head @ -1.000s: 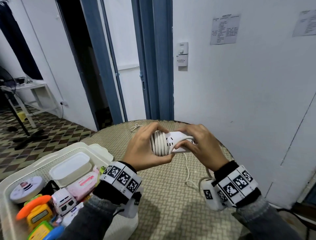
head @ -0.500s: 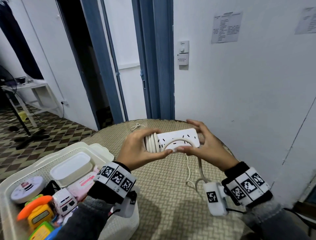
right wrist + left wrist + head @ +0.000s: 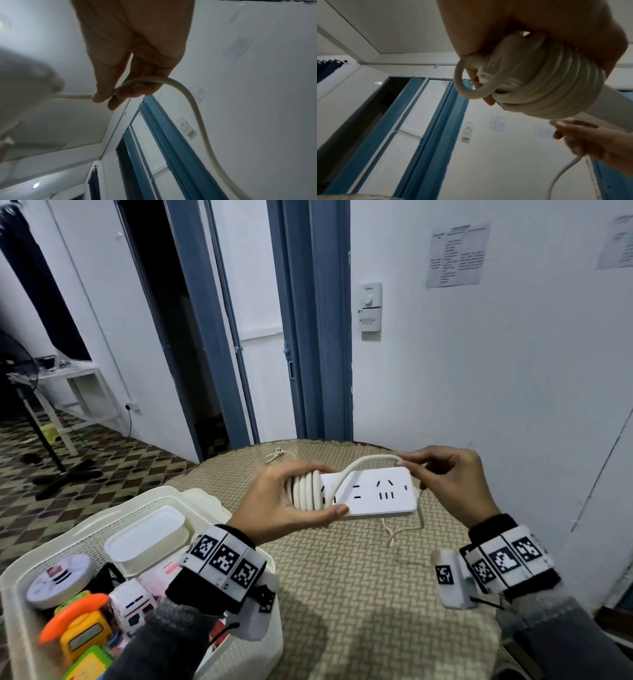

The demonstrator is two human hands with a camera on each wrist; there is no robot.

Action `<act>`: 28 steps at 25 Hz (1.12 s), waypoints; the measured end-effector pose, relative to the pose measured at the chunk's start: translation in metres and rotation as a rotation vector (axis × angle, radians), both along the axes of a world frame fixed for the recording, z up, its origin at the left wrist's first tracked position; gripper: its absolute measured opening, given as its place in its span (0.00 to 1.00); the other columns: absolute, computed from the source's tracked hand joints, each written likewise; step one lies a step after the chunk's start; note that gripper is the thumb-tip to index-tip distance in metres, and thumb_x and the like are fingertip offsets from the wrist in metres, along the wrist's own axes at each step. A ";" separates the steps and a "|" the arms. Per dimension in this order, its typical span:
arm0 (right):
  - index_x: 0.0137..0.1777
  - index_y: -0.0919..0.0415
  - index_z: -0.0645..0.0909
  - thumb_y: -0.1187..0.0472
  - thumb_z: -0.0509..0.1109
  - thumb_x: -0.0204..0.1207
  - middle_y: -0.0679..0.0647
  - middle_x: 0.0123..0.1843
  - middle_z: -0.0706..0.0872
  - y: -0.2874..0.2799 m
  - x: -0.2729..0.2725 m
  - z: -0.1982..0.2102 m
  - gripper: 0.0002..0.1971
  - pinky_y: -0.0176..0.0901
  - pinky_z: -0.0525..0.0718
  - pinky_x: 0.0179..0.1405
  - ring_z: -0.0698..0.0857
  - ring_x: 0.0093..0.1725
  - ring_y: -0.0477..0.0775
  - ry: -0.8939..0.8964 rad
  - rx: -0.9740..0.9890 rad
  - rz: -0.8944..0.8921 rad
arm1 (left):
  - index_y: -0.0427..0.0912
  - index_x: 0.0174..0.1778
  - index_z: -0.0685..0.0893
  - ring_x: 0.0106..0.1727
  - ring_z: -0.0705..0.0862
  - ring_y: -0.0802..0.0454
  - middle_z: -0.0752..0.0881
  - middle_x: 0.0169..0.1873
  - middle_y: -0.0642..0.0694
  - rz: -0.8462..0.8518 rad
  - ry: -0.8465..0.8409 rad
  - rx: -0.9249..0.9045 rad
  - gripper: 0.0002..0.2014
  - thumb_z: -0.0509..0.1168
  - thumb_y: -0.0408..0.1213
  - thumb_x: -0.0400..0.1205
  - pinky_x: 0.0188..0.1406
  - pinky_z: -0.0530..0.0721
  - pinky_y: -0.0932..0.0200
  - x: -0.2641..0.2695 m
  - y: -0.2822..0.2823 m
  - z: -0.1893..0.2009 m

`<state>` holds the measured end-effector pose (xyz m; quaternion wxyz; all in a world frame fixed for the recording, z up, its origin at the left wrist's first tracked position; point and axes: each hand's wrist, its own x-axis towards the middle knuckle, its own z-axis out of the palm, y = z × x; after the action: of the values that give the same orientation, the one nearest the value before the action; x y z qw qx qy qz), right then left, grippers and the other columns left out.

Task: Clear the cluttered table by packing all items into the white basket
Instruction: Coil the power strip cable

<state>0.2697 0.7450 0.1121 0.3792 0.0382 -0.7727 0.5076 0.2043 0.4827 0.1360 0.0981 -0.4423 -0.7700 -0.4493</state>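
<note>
While hands hold the power strip (image 3: 373, 494), table edge (image 3: 219, 460) lies beyond.

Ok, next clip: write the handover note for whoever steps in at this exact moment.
Left hand grips the power strip at its wound end, held above the table.
Right hand pinches the cord near the strip's far end; slack hangs below.
White basket, at the left, already holds a lidded box, toys and a round tin.
Left: finish winding, put the strip in the basket, then collect the small cable at the table's far edge.
</note>
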 end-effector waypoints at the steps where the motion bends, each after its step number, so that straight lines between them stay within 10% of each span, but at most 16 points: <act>1: 0.42 0.52 0.89 0.70 0.79 0.66 0.38 0.35 0.91 -0.005 -0.003 -0.003 0.11 0.40 0.85 0.32 0.88 0.32 0.48 -0.014 0.014 0.014 | 0.49 0.60 0.87 0.50 0.87 0.56 0.90 0.48 0.55 -0.030 -0.013 0.033 0.28 0.79 0.55 0.64 0.49 0.87 0.56 0.003 0.003 0.002; 3: 0.39 0.51 0.87 0.76 0.77 0.67 0.34 0.31 0.88 -0.025 -0.004 -0.017 0.16 0.27 0.79 0.31 0.86 0.34 0.34 -0.111 0.007 0.104 | 0.52 0.68 0.82 0.48 0.87 0.58 0.90 0.48 0.52 -0.043 -0.054 0.119 0.31 0.77 0.53 0.67 0.50 0.87 0.60 0.007 0.012 0.005; 7: 0.40 0.70 0.88 0.72 0.77 0.68 0.57 0.32 0.90 -0.064 -0.003 -0.037 0.03 0.33 0.82 0.34 0.89 0.33 0.49 -0.208 -0.195 0.341 | 0.58 0.73 0.76 0.43 0.84 0.58 0.88 0.45 0.52 0.086 0.040 0.118 0.34 0.71 0.58 0.69 0.43 0.85 0.60 0.005 0.022 0.007; 16: 0.56 0.64 0.85 0.68 0.73 0.73 0.50 0.41 0.88 -0.060 0.015 -0.052 0.11 0.44 0.85 0.46 0.87 0.44 0.51 -0.273 -0.172 0.538 | 0.57 0.52 0.81 0.46 0.82 0.58 0.85 0.45 0.60 0.262 0.206 0.135 0.19 0.71 0.58 0.68 0.43 0.84 0.48 -0.009 0.014 0.005; 22: 0.52 0.59 0.88 0.62 0.68 0.77 0.43 0.38 0.78 -0.050 0.022 -0.024 0.09 0.27 0.76 0.40 0.80 0.38 0.41 0.045 0.295 0.156 | 0.57 0.59 0.81 0.54 0.80 0.64 0.85 0.52 0.63 0.193 0.128 0.081 0.36 0.75 0.68 0.56 0.55 0.81 0.54 -0.017 0.010 -0.007; 28: 0.44 0.57 0.88 0.59 0.63 0.78 0.46 0.39 0.81 -0.069 0.010 0.008 0.11 0.34 0.66 0.50 0.75 0.44 0.40 0.259 0.599 -0.030 | 0.54 0.65 0.80 0.63 0.79 0.60 0.83 0.61 0.59 0.158 0.222 -0.071 0.47 0.74 0.71 0.50 0.65 0.77 0.49 -0.012 0.020 -0.009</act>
<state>0.2794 0.6760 0.1203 0.4538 0.2010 -0.8334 0.2431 0.1924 0.5030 0.1272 0.2021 -0.4306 -0.8021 -0.3610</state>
